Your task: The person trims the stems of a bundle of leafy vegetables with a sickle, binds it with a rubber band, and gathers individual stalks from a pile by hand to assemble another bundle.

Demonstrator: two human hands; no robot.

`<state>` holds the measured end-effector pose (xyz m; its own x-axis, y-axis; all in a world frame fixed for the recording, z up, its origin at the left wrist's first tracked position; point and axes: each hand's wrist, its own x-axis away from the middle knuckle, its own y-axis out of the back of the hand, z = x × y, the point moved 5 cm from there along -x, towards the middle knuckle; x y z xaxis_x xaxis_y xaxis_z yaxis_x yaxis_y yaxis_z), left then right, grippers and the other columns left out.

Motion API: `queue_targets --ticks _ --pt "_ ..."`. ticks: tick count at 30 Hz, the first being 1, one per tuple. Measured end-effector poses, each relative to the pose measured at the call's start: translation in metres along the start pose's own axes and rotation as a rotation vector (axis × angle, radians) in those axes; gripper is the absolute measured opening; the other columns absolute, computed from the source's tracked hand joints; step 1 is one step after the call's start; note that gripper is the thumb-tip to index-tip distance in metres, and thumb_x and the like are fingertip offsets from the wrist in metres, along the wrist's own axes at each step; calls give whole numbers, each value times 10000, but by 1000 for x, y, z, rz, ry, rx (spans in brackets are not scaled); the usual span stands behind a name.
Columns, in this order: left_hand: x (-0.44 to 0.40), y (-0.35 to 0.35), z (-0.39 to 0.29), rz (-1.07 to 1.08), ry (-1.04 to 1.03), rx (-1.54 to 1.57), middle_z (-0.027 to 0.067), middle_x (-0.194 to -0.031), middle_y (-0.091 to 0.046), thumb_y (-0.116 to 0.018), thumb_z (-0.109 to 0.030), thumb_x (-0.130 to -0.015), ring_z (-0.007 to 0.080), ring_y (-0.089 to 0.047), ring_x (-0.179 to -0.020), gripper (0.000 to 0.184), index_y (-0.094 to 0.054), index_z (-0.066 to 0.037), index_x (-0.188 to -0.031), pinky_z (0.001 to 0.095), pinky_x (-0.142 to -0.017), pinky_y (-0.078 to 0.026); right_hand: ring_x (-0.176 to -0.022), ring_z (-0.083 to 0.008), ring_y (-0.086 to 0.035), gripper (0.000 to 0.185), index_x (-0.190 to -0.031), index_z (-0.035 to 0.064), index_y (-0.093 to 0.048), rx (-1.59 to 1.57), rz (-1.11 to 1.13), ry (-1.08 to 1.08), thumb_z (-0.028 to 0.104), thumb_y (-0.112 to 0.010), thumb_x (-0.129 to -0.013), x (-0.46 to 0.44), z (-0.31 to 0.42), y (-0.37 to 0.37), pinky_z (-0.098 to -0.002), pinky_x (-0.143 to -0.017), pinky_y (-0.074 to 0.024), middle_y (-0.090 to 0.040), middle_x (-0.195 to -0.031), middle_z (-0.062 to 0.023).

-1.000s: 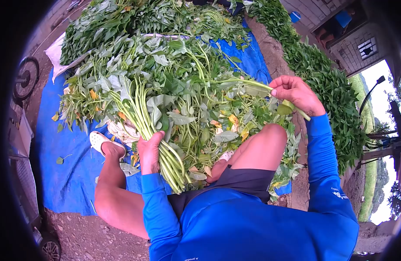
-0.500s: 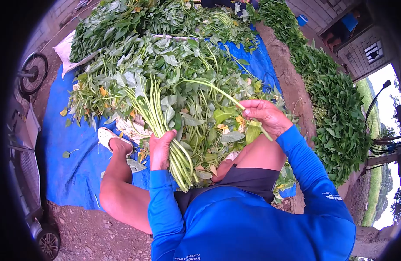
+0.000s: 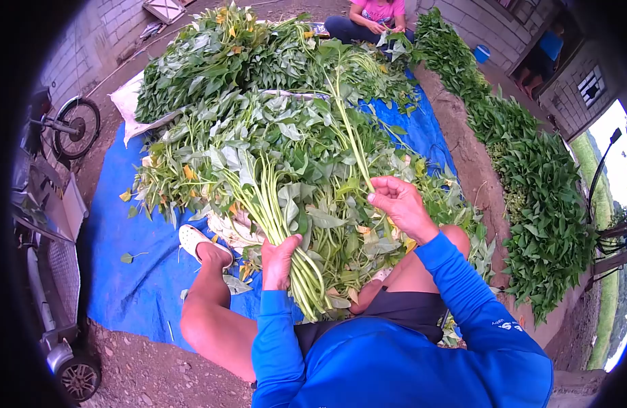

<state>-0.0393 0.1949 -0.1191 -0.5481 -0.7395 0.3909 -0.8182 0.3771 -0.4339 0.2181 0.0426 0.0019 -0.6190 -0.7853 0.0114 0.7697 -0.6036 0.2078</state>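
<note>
My left hand (image 3: 281, 262) is closed around a thick bunch of leafy green stems (image 3: 272, 207), which look like water spinach. Their cut ends point towards my lap and the leaves fan out away from me. To the right, my right hand (image 3: 400, 207) pinches one long leafy stem (image 3: 352, 136) near its lower end. That stem stands nearly upright in view, its leafy top over the pile and apart from the bunch. Below both hands spreads a large heap of loose leafy stems (image 3: 225, 126), with some yellow leaves among the green.
A blue tarp (image 3: 140, 292) lies under the heap. Another person (image 3: 374, 20) in a pink top sits at the far end, hands on greens. A long row of greens (image 3: 531, 197) runs along the right. Wheeled vehicles, including a motorcycle wheel (image 3: 77, 129), stand at left.
The single stem in my right hand has swung from slanting left to nearly upright. My view has tilted up, bringing the other person's body into sight. The left hand keeps its bunch.
</note>
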Motion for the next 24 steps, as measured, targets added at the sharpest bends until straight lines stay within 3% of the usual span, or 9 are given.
queue_targets --ticks 4,8,9,12,15,19,20,21,24 --pt "2 -5 -1 5 18 69 101 -1060 -727 -784 -3 -854 173 -700 -801 514 -587 22 -1328 306 -714 -602 -788 -57 -598 415 -1377 -28 -674 136 -3 46 116 -750 -995 -9 -14 -31 -249 -719 -518 -708 -909 3" --pt "-14 6 31 34 67 116 77 -1040 -725 -802 -73 -911 170 -708 -803 425 -616 4 -1285 329 -691 -599 -787 -77 -618 413 -1413 18 -679 124 330 -224 165 -717 -1029 25 -67 -111 -271 -727 -528 -734 -922 -8" --pt "-16 6 38 64 86 149 67 -1029 -721 -805 -97 -924 168 -706 -808 389 -631 -1 -1257 336 -693 -598 -905 -118 -688 424 -1415 -6 -672 58 426 -197 175 -711 -1035 34 -96 -130 -289 -807 -564 -778 -1066 -69" --pt "-25 18 69 41 138 241 46 -1011 -713 -798 -118 -940 174 -712 -844 340 -640 -34 -1228 349 -733 -615 -1155 -190 -712 453 -1430 -56 -641 50 352 -356 178 -695 -1046 48 -127 -146 -316 -1031 -559 -744 -1318 -168" --pt "-34 29 90 48 250 273 52 -1041 -716 -822 -143 -939 185 -718 -844 385 -632 -48 -1260 361 -742 -630 -1150 -203 -717 443 -1427 -55 -645 27 315 -369 168 -690 -1047 51 -131 -149 -321 -1037 -555 -747 -1315 -175" --pt "-30 17 87 -62 95 172 78 -1081 -733 -852 -140 -913 180 -707 -908 415 -658 7 -1249 336 -790 -596 -1171 -192 -720 436 -1382 -66 -668 181 274 -211 200 -684 -1037 56 -133 -156 -308 -1038 -547 -754 -1299 -202" --pt "-31 20 87 -78 119 104 82 -1067 -738 -845 -118 -898 178 -700 -891 395 -671 17 -1226 337 -792 -588 -1116 -193 -729 462 -1408 -47 -658 209 328 -168 209 -696 -1025 60 -138 -162 -299 -1006 -553 -772 -1231 -176" --pt "-33 26 84 -93 135 34 85 -1052 -743 -838 -96 -884 176 -694 -874 375 -685 28 -1202 338 -793 -580 -1032 -192 -721 443 -1405 -27 -667 224 405 -311 188 -702 -1020 66 -108 -159 -316 -958 -565 -775 -1118 -138" --pt "-21 24 49 -43 140 80 93 -1000 -741 -800 -121 -904 195 -729 -835 318 -686 22 -1164 350 -757 -624 -930 -156 -684 321 -1296 -7 -716 -19 106 -183 147 -698 -1015 58 -113 -125 -323 -871 -568 -751 -1008 -81"
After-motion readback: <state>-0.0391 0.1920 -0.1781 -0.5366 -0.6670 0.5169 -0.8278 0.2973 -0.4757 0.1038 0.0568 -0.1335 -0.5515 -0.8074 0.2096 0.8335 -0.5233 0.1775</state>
